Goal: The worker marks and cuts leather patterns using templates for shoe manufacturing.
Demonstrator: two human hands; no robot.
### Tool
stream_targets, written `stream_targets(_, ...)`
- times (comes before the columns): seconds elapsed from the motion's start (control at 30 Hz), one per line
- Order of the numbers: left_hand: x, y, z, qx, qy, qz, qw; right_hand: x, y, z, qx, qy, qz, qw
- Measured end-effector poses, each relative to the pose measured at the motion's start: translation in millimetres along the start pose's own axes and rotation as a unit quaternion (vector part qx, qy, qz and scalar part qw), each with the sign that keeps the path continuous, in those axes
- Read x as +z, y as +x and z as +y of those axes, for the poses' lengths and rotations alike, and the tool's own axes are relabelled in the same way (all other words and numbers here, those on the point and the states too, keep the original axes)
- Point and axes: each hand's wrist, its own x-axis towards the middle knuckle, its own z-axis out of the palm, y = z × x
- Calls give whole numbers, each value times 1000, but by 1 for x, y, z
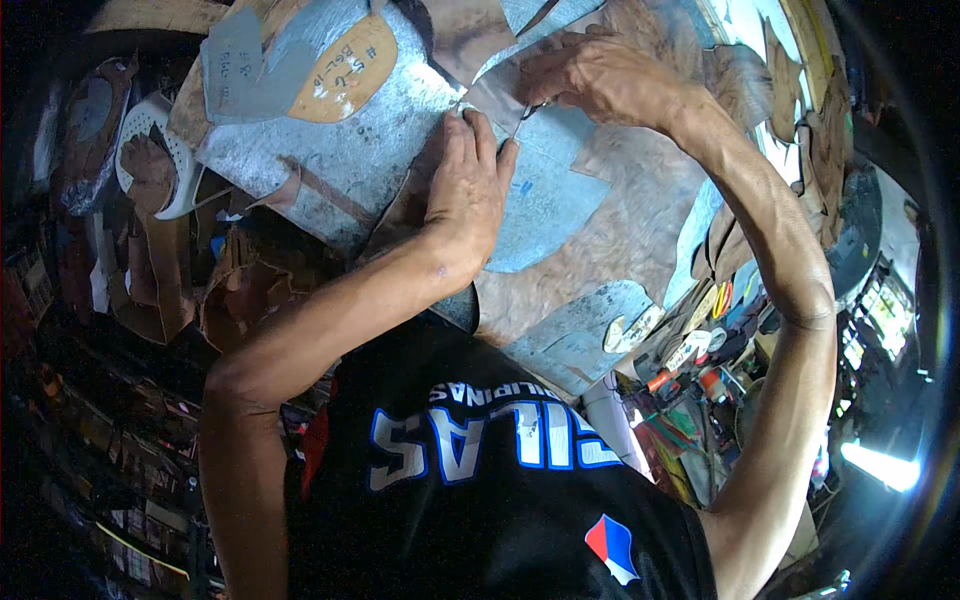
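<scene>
My left hand (472, 185) lies with its fingers stretched out, their tips pressing at the lower edge of a small grey-brown piece (495, 97) on the worktable. To its right, my right hand (610, 85) is closed in a pinch near the same piece. A small dark tip shows below its fingers, too little to name. Brown leather (640, 190) spreads under and beside both hands. A blue-grey flat piece (550, 215) lies partly beneath my left fingers. The palm sides of both hands are hidden.
The worktable (350, 150) has a scuffed metallic top. A tan rounded pattern piece (345, 75) and a grey pattern piece (232, 80) lie at its far left. A white perforated chair (180, 185) stands left. Assorted tools (690, 375) crowd the near right, past an oval pale piece (633, 328).
</scene>
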Motion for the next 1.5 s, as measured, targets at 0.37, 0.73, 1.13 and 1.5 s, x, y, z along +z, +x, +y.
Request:
stream_targets(0.37, -1, 1, 1, 6, -14, -22, 1000, -30, -6, 0, -31, -13, 20, 999)
stream_targets(0.73, -1, 0, 2, 1, -29, -11, 1000, -22, -3, 23, -47, -30, 46, 997)
stream_targets(1.13, -5, 3, -2, 23, -32, -34, 999, -14, -5, 35, 59, 1, 23, 998)
stream_targets(1.5, 1, 3, 2, 19, -31, -44, 998, -10, -16, 33, 63, 50, 37, 996)
